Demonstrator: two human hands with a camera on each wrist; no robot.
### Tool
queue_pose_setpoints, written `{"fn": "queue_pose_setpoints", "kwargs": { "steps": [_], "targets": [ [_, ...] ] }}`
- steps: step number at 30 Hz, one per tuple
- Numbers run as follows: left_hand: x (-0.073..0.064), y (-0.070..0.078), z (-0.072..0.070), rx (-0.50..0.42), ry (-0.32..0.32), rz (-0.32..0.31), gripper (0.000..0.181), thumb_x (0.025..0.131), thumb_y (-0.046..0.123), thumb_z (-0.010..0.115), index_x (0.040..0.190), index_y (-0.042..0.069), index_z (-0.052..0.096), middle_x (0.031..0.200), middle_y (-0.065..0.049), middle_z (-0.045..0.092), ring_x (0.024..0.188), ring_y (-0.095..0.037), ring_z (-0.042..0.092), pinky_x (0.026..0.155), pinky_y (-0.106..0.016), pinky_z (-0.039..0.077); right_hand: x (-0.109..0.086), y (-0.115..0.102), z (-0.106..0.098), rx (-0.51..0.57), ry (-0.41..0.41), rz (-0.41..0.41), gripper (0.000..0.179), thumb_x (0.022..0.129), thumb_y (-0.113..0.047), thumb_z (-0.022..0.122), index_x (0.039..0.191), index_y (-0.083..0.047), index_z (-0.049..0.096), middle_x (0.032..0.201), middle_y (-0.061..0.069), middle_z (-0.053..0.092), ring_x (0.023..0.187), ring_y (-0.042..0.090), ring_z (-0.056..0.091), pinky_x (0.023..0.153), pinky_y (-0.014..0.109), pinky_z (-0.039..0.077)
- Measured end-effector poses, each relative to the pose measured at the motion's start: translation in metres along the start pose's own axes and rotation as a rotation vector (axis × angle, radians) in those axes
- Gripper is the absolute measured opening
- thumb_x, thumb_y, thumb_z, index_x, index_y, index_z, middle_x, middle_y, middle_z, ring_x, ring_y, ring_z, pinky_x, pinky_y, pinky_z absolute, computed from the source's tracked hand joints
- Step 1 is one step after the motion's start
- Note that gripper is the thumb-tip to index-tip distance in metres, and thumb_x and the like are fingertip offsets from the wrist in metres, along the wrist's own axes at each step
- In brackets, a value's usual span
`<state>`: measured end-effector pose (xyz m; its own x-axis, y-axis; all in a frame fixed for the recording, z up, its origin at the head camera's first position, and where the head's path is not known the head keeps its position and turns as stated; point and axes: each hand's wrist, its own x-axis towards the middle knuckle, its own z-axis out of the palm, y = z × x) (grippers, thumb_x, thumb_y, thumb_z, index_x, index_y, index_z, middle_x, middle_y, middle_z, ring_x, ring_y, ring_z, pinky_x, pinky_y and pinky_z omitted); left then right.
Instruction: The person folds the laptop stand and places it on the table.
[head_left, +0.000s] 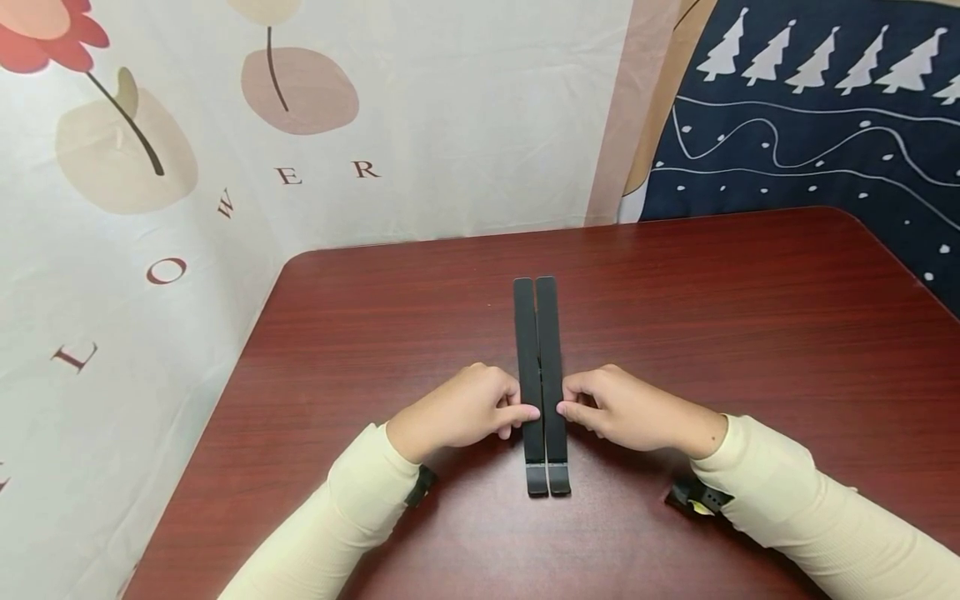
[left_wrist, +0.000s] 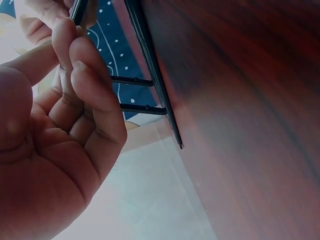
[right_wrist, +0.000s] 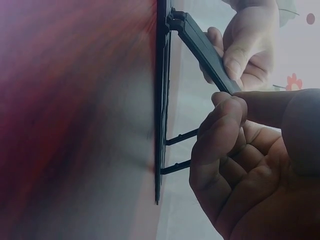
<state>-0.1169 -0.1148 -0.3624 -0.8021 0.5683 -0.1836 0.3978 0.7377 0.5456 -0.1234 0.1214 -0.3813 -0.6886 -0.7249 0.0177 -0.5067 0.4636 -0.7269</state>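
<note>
A black folding laptop stand (head_left: 550, 333) is on the table, its two long bars side by side with a narrow gap between them. My left hand (head_left: 472, 408) pinches the left bar between thumb and fingers, and my right hand (head_left: 630, 408) pinches the right bar at about the same height. From the side, in the right wrist view, the upper arm (right_wrist: 205, 52) tilts up off the flat base (right_wrist: 161, 100), hinged at one end. Two thin struts (left_wrist: 142, 108) join the base farther along. Curled lips (head_left: 537, 481) finish the near ends.
The dark red wooden table (head_left: 375, 317) has rounded far corners. A pale flower-print cloth (head_left: 465, 125) hangs behind and to the left; a navy cloth (head_left: 795, 183) with white trees hangs at the back right. Black straps (head_left: 701, 497) show below both sleeves.
</note>
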Motion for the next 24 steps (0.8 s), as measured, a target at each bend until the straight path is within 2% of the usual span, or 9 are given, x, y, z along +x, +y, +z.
{"fn": "queue_pose_setpoints", "kwargs": {
  "steps": [24],
  "targets": [
    [-0.0016, 0.0014, -0.0001, -0.003, -0.003, 0.009, 0.036, 0.094, 0.035, 0.07, 0.062, 0.021, 0.062, 0.056, 0.007, 0.066, 0.048, -0.005, 0.053, 0.052, -0.022, 0.042, -0.0002, -0.0005, 0.0017, 0.001, 0.0, -0.001, 0.029, 0.1, -0.016, 0.061, 0.071, -0.016, 0.054, 0.057, -0.012, 0.049, 0.049, -0.001, 0.048, 0.05, 0.021, 0.042]
  ]
}}
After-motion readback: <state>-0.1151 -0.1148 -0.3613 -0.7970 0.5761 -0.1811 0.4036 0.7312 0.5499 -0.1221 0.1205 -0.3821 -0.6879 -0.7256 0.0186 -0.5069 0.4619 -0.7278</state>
